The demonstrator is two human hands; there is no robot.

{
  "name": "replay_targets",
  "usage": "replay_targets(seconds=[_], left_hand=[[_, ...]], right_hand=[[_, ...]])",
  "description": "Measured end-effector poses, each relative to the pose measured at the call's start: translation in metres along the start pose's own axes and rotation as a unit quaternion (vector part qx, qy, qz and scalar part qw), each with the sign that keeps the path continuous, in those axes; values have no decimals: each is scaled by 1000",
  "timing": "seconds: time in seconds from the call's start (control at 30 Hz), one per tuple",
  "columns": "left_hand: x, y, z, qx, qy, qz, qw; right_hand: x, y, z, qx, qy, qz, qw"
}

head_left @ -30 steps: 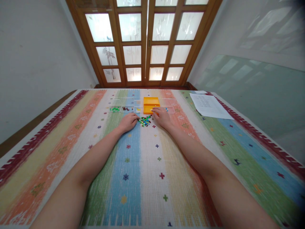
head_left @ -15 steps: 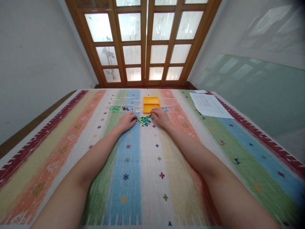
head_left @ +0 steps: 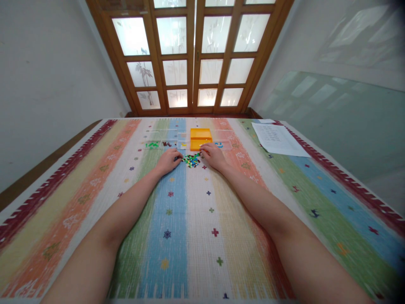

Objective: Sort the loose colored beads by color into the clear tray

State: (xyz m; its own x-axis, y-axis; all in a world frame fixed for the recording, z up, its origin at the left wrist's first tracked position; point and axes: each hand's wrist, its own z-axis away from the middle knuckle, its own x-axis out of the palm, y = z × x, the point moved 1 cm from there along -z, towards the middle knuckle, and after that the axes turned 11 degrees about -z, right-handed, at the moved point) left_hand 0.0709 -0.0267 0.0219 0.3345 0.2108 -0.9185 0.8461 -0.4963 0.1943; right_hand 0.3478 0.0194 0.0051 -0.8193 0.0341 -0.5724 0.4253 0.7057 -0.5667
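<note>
A small heap of tiny coloured pieces (head_left: 191, 160) lies on the striped cloth (head_left: 190, 219) far in front of me. My left hand (head_left: 167, 161) rests at the heap's left side, fingers curled, fingertips touching its edge. My right hand (head_left: 214, 155) sits at the heap's right side, fingers bent down near the pieces and the front of an orange tray (head_left: 200, 138). Whether either hand pinches a piece is too small to see. Clear compartments (head_left: 161, 144) left of the tray hold green, dark and yellow pieces.
More clear compartments (head_left: 225, 145) lie right of the orange tray, one with blue pieces. A printed sheet of paper (head_left: 277, 139) lies at the cloth's far right. Wooden glazed doors (head_left: 190, 55) stand beyond the far edge.
My left hand shifted slightly left and back from the heap's edge. My right hand drew back a little from the orange tray toward the heap.
</note>
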Motion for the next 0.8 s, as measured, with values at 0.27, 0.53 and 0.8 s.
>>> replay_targets(seconds=[0.27,0.53,0.8], left_hand=[[1,-4,0,-66,25,30,997],[-1,-5,0,-126,61,53,989],[-9,-59,0,-266,189,118,938]], right_hand=[[-1,-8,0,-5,-6,-7,1000],[-2,-9,0,-17,-11,-7,1000],[-2,-12,-1,-15,-28,-9,999]])
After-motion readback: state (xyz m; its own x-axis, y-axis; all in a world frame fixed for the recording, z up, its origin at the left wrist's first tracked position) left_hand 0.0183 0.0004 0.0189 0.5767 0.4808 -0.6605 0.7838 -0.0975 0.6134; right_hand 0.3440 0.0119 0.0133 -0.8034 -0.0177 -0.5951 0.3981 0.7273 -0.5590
